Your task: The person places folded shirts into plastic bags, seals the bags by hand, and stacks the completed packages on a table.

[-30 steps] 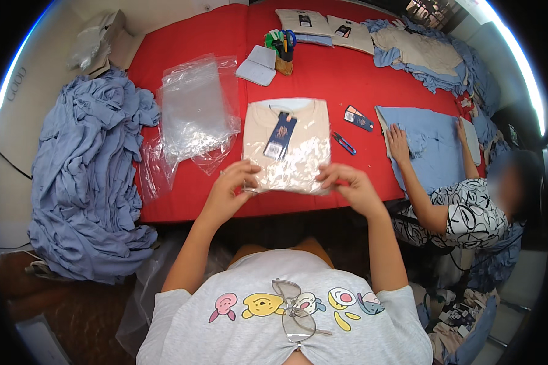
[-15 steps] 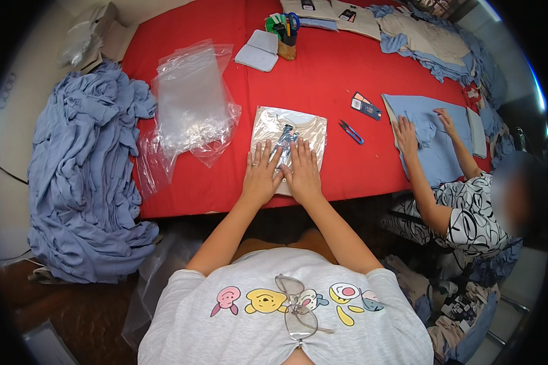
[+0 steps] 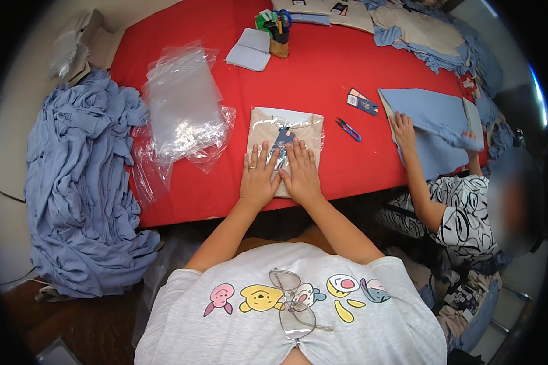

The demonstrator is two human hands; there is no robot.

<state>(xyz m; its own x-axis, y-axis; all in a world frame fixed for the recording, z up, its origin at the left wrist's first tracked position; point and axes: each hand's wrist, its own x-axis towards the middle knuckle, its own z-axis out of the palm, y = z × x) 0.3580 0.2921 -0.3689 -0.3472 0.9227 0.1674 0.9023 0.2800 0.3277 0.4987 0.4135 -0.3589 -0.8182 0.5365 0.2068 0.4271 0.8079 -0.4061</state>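
Observation:
A folded beige garment in a clear plastic bag (image 3: 263, 124) lies on the red-covered table (image 3: 304, 79) before me. A dark hang tag (image 3: 280, 143) shows through the film, partly hidden by my fingers. My left hand (image 3: 260, 179) rests flat on the bag's near left part, a ring on one finger. Beside it, my right hand (image 3: 301, 173) is also laid flat, fingers stretched out, the thumbs almost meeting. Neither hand grips anything. Blue-handled thread snips (image 3: 349, 129) lie to the right of the bag, with loose hang tags (image 3: 362, 102) just beyond them.
Left of me are a stack of clear plastic bags (image 3: 186, 97) and a big heap of blue garments (image 3: 82, 188). An open notebook (image 3: 249, 50) and a holder with pens and scissors (image 3: 279, 47) stand farther back. At right a co-worker handles a blue garment (image 3: 417, 103).
My hands stay flat on the bag, and its glare has shifted so the tag shows more clearly. The co-worker has folded part of the blue garment over toward the right. My view has shifted slightly.

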